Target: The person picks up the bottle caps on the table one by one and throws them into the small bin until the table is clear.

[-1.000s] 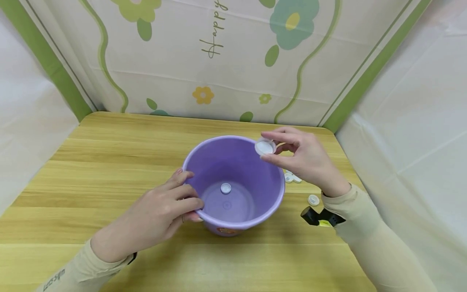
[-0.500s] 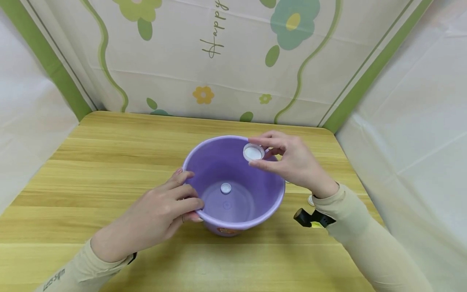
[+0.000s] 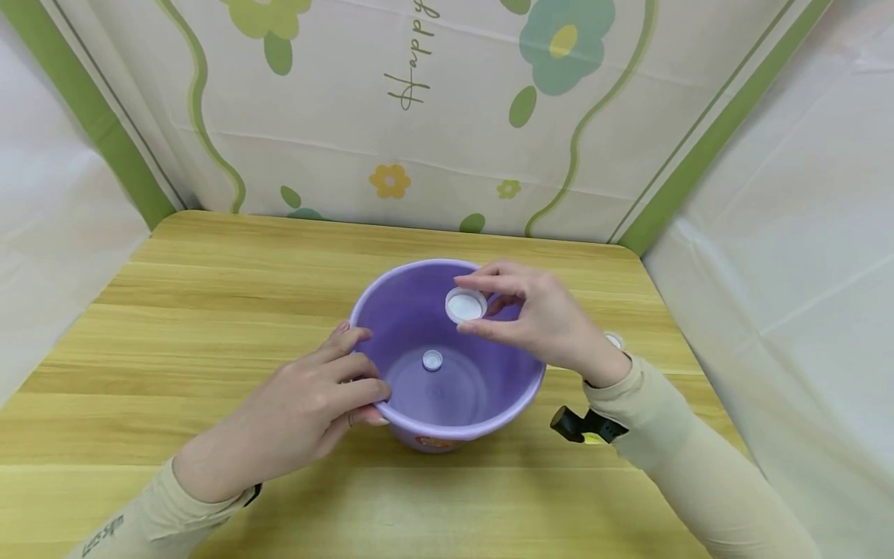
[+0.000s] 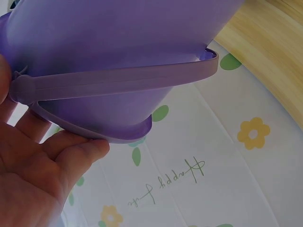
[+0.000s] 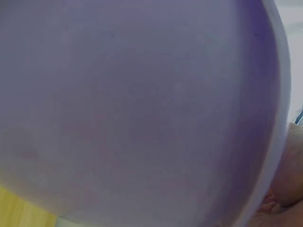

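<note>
One purple plastic bucket (image 3: pixel 394 307), and two shallow round white pieces with clear rims: one piece (image 3: pixel 465 306) pinched over the bucket's mouth, the other (image 3: pixel 432 360) lying on its bottom.
The left hand (image 3: pixel 314 396) grips the near-left rim, fingers curled over into the bucket, thumb outside; the right hand (image 3: pixel 538 310) reaches in from the right, wrist bent, thumb and fingers pinching the held piece's edge, its round white face tilted up toward the person. The bucket stands upright on the wood-grain table (image 3: pixel 209 349), mouth upward, its long axis roughly vertical. A third whitish object (image 3: pixel 614 340) shows partly behind the right wrist.
</note>
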Demonstrator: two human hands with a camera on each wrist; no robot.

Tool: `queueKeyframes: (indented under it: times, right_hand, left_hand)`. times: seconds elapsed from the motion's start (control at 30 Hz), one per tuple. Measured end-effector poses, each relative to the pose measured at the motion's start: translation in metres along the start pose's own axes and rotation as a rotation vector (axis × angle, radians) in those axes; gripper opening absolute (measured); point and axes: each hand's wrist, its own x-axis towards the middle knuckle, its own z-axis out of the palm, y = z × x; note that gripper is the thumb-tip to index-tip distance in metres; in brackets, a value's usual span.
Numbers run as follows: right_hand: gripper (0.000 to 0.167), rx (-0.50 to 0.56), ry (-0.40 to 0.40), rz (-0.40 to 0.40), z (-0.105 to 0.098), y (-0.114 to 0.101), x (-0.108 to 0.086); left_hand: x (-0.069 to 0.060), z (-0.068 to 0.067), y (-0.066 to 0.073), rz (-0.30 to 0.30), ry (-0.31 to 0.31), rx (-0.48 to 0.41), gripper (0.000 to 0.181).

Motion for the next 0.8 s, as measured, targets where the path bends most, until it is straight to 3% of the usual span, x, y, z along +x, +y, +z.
queueKeyframes:
  times: [0.8]
  right_hand:
    - [0.047, 0.082, -0.079, -0.035, 0.019, 0.001, 0.004]
  left_hand:
    - [0.002, -0.001, 0.000, -0.004, -0.005, -0.002, 0.041]
